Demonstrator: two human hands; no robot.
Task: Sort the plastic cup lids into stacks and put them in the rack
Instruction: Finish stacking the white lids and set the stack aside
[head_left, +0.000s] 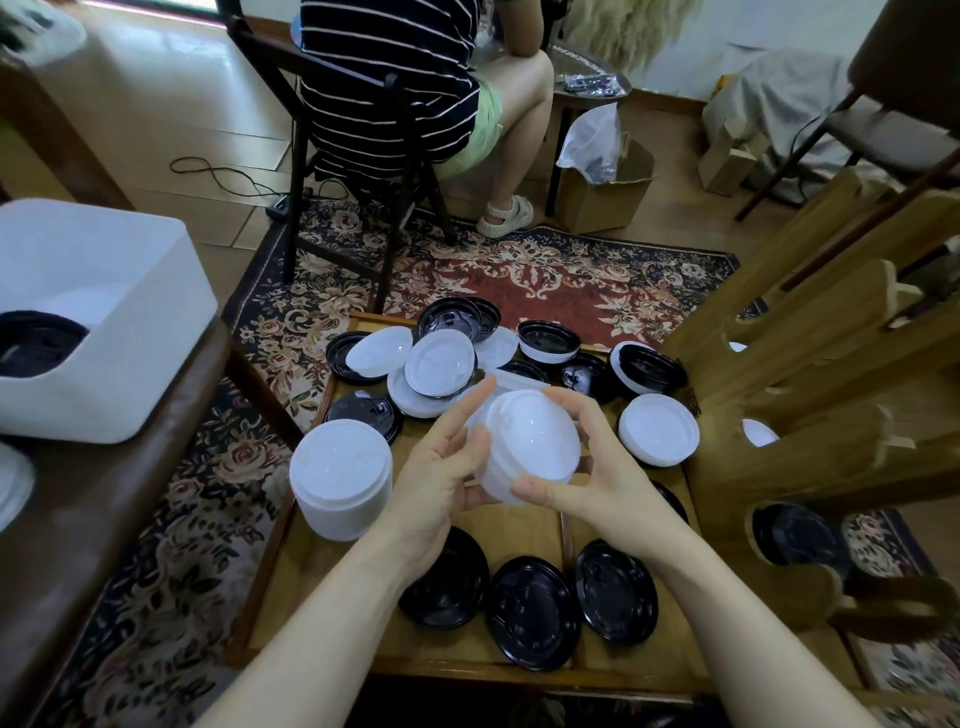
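Note:
Both my hands hold a stack of white lids (527, 447) above the low wooden table (524, 525). My left hand (441, 475) cups its left side, fingers curved round it. My right hand (582, 467) grips the right side, thumb on the near edge. A taller stack of white lids (340, 475) stands at the table's left edge. Another white stack (658, 430) lies to the right. Loose white and black lids (441, 364) are piled at the far end. Three black lids (532, 613) lie in front. The wooden rack (810, 415) stands at right, with black lids (800, 535) in a lower slot.
A white bin (104, 312) holding black lids sits on a brown surface at left. A person in a striped shirt sits on a dark chair (332, 156) beyond the table. A cardboard box (608, 192) stands on the floor. A patterned rug (519, 275) lies underneath.

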